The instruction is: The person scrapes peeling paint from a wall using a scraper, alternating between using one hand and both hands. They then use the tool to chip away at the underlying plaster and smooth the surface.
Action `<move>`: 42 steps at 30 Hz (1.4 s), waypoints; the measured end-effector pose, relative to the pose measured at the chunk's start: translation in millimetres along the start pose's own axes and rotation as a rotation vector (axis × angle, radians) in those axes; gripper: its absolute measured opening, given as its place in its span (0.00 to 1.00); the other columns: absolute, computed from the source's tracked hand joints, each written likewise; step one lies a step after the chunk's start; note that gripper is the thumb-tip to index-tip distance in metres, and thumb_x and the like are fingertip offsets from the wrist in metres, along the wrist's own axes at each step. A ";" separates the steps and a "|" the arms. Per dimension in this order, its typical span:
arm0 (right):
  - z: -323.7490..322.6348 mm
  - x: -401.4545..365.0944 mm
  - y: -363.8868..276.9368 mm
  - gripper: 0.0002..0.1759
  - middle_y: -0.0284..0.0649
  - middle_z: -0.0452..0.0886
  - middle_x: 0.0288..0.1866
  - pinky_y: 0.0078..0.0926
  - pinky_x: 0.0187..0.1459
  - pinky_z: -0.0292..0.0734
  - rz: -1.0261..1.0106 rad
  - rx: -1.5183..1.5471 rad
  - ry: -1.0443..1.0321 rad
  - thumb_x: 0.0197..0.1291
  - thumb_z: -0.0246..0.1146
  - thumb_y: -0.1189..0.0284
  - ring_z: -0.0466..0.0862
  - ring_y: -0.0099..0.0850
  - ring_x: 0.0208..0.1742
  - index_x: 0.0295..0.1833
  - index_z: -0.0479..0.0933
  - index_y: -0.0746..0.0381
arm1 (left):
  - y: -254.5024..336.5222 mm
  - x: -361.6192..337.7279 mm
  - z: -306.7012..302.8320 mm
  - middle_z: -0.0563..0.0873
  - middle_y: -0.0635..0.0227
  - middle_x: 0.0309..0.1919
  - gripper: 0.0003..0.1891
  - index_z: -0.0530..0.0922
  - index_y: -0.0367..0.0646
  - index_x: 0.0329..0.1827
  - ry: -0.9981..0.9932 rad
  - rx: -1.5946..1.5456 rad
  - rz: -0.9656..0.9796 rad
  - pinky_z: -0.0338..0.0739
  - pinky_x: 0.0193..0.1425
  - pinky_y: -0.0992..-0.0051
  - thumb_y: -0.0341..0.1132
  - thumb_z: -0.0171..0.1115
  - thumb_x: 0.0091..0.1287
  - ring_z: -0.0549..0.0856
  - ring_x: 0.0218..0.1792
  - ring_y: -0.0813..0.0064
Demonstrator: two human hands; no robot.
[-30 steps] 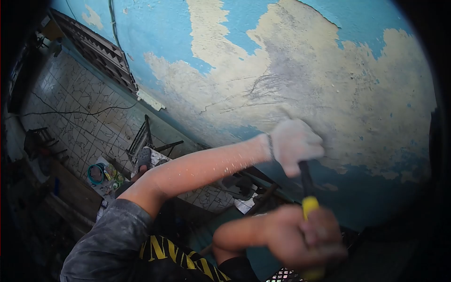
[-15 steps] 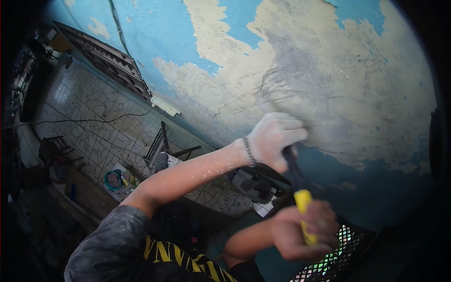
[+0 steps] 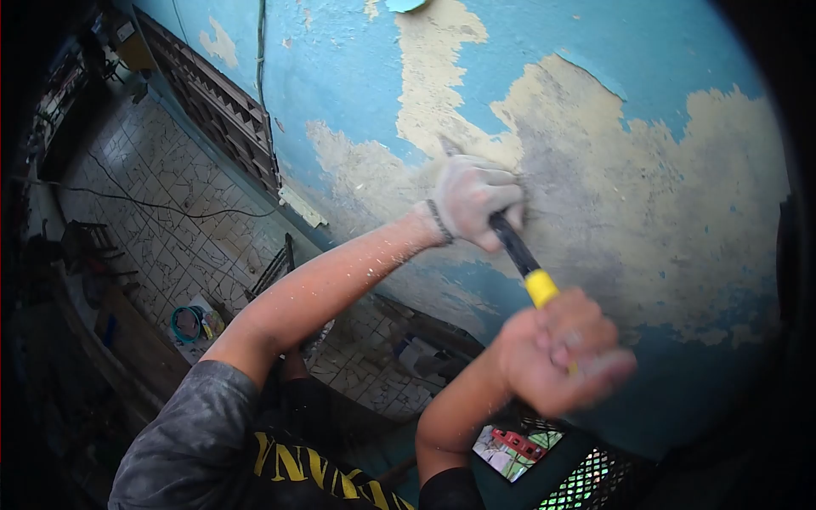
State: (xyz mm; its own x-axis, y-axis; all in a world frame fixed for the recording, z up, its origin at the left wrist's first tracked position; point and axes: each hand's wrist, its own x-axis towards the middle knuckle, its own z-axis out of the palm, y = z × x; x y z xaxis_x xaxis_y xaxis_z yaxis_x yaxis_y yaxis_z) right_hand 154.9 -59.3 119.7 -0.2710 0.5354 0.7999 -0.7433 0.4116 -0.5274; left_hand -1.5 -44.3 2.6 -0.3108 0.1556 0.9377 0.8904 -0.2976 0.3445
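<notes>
A scraper (image 3: pixel 520 253) with a long black and yellow handle reaches up to the wall (image 3: pixel 629 195), where blue paint is flaked off in large pale patches. Its blade tip shows just past my left hand (image 3: pixel 480 202), close to an edge of blue paint. White with dust, that hand is closed around the upper part of the tool. My right hand (image 3: pixel 563 347) is wrapped around the yellow lower end of the handle and slightly blurred. Part of the blade is hidden behind my left fingers.
Below lies a floor of broken tile (image 3: pixel 178 161), with a cable (image 3: pixel 161 204) across it. A teal bucket (image 3: pixel 185 325) stands at lower left. A slatted vent or window (image 3: pixel 208 93) is set into the wall's left part. Dark mesh (image 3: pixel 586 480) shows at the bottom right.
Both hands and the scraper have moved up and to the left in view, toward a blue paint edge. The camera's view has shifted, showing more blue wall above.
</notes>
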 end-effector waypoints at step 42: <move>78.0 16.8 12.3 0.28 0.25 0.49 0.13 0.22 0.20 0.50 -0.052 -0.184 0.006 0.78 0.47 0.60 0.51 0.21 0.12 0.19 0.53 0.48 | -19.9 29.4 -37.5 0.75 0.73 0.19 0.11 0.71 0.51 0.20 0.222 0.023 -0.041 0.71 0.22 0.66 0.42 0.65 0.40 0.78 0.19 0.66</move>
State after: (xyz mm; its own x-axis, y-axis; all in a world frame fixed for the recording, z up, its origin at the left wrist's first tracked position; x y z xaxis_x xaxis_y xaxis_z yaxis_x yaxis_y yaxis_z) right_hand 93.4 -102.7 148.9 -0.2313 0.5143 0.8258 -0.6314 0.5664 -0.5297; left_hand -40.8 -69.2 25.0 -0.4100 -0.0449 0.9110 0.8822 -0.2730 0.3836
